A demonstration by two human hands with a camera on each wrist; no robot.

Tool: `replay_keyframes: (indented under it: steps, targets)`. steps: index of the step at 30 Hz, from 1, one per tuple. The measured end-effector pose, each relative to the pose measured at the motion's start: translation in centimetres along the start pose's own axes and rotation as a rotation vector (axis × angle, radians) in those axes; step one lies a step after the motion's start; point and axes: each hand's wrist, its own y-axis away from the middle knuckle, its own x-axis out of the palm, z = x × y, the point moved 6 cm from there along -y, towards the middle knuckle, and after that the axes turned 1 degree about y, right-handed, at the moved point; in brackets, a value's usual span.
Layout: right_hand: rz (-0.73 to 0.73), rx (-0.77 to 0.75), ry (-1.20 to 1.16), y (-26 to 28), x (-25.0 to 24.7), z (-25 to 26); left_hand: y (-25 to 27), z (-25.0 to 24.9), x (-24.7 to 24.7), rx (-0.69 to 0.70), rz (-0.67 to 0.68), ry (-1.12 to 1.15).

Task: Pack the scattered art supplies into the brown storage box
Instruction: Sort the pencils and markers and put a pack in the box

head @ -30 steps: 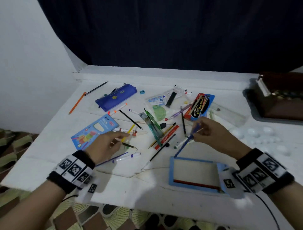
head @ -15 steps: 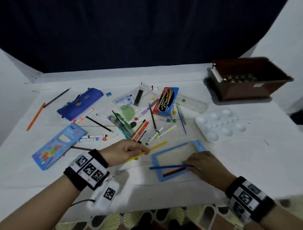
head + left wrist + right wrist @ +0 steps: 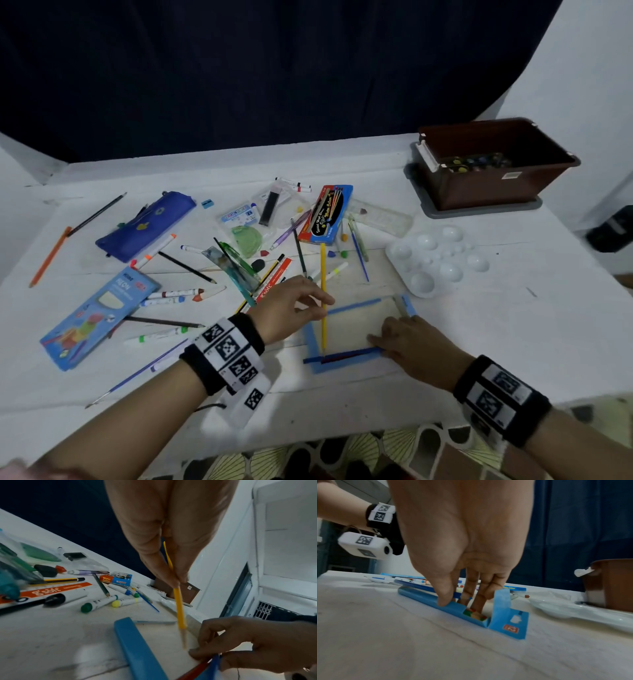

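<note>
An open blue pencil tray (image 3: 310, 337) lies near the table's front edge. My left hand (image 3: 317, 306) pinches a yellow pencil (image 3: 323, 274) that points away from me, its near end over the tray's left side. My right hand (image 3: 376, 342) pinches the right end of a blue pencil (image 3: 346, 355), which lies beside a red pencil (image 3: 339, 359) along the tray's near wall. In the right wrist view the thumb (image 3: 443, 600) rests on the tray wall (image 3: 421, 597) and the fingers reach inside. The brown storage box (image 3: 493, 185) stands at the back right, with small paint pots inside.
A white palette (image 3: 435, 263) lies between the tray and the brown box. Markers, pencils, a ruler, a blue pouch (image 3: 147, 222), a brush pack (image 3: 325, 214) and a blue marker box (image 3: 99, 315) litter the left half. The brown box stands on a grey lid (image 3: 479, 213).
The left hand has swung the yellow pencil from crosswise to pointing away and brought it over the tray. The right hand has lowered the blue pencil to the tray's near wall, beside the red one.
</note>
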Motion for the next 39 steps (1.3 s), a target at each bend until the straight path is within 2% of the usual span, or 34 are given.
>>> replay_keyframes:
  steps: [4,7,10,13,15,18,24,27,31,34,36,39]
  targets:
    - [0.082,-0.018,-0.103,-0.2,0.2,1.7,-0.7,-0.7,0.9,0.061,-0.050,-0.015]
    - [0.191,0.037,-0.282,-0.1,0.2,1.7,-1.5,-1.2,0.2,-0.034,-0.205,0.264]
    - [0.079,0.073,-0.284,0.4,-0.6,0.6,-2.3,-1.8,0.0,-0.100,-0.264,0.542]
    - [0.004,0.123,-0.211,1.5,-1.2,-1.2,-2.5,-2.4,-0.6,-0.069,-0.229,0.678]
    - [0.012,0.185,-0.256,2.4,-1.4,-2.3,-2.4,-2.4,-1.5,-0.030,-0.229,0.747]
    - [0.042,0.264,-0.373,3.4,-0.4,-3.5,-2.4,-1.6,-1.8,0.000,-0.238,0.785]
    - [-0.095,0.311,-0.468,4.6,0.1,-3.7,-2.6,1.5,2.7,-0.124,-0.150,0.825]
    - [-0.157,0.323,-0.535,4.9,-0.2,-3.9,-2.5,3.3,4.3,-0.176,-0.159,0.837]
    - [-0.161,0.334,-0.527,4.9,-0.1,-4.1,-1.9,4.5,5.2,-0.193,-0.182,0.730]
    - [-0.145,0.322,-0.529,4.9,0.1,-4.2,-1.5,4.1,5.2,-0.130,-0.126,0.573]
    - [-0.128,0.322,-0.523,5.0,0.3,-4.3,-1.4,3.6,4.9,-0.064,-0.060,0.349]
    - [-0.106,0.309,-0.538,5.1,0.3,-4.3,-1.6,3.5,4.5,0.130,0.042,-0.143]
